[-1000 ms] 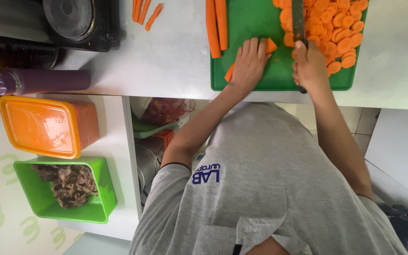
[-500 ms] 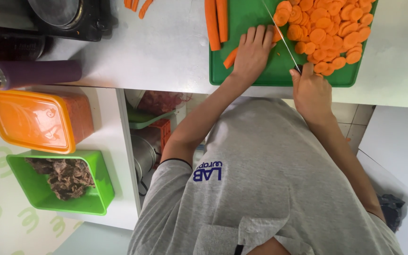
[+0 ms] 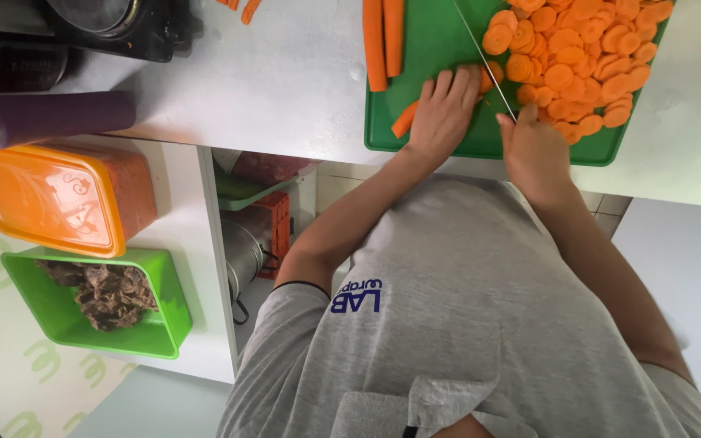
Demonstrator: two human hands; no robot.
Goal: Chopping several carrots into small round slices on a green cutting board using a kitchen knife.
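Presently, a carrot (image 3: 406,118) is pinned flat on the green board (image 3: 432,40) by the left hand (image 3: 444,113), whose fingers (image 3: 448,85) are pressed close together over its upper part, so that only the lower orange end is seen sticking out past the board's edge. A knife (image 3: 484,61) is gripped by the right hand (image 3: 533,146), the fingers being wrapped tight around the handle, which is hidden by them; the thin blade is seen slanting up and left across the board, just beside the left fingertips. To the right of the blade, a heap of carrot slices (image 3: 582,61) is spread over the board. Along the board's left side, 2 peeled whole carrots (image 3: 383,36) are laid side by side. The board is set on a white counter (image 3: 269,81). Further left, a purple bottle (image 3: 50,118) is lying on its side, near a dark stove (image 3: 115,24). Below the counter, an orange lidded box (image 3: 54,199) and a green tub (image 3: 99,300) holding dark brown scraps are seen.
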